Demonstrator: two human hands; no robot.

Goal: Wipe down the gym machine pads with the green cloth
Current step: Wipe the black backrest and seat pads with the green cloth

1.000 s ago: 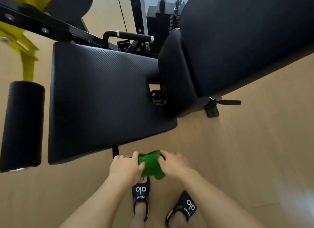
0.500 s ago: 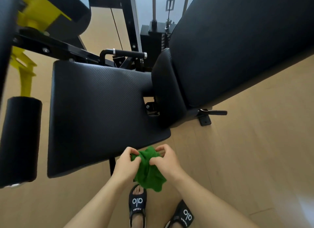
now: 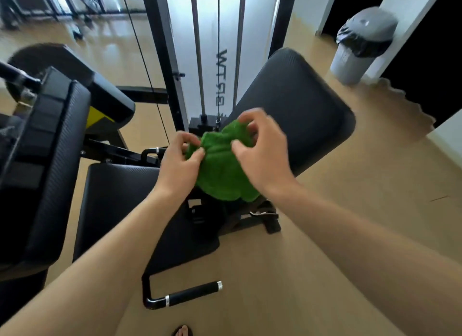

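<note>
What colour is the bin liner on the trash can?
Black, over a grey trash can with bin liner, seen in the head view.

Fuzzy green cloth (image 3: 222, 168), matt textured black vinyl back pad (image 3: 300, 105), glossy wood-look floor (image 3: 350, 210), chrome-capped handle (image 3: 185, 294).

Your one head camera looks steeply down and forward, close over the seat (image 3: 120, 200), hands mid-frame.

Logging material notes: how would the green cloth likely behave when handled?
Probably floppy: the green cloth bunches and sags between the left hand and right hand. Likely light, held by fingertips. Its fuzzy surface suggests little slipping.
</note>
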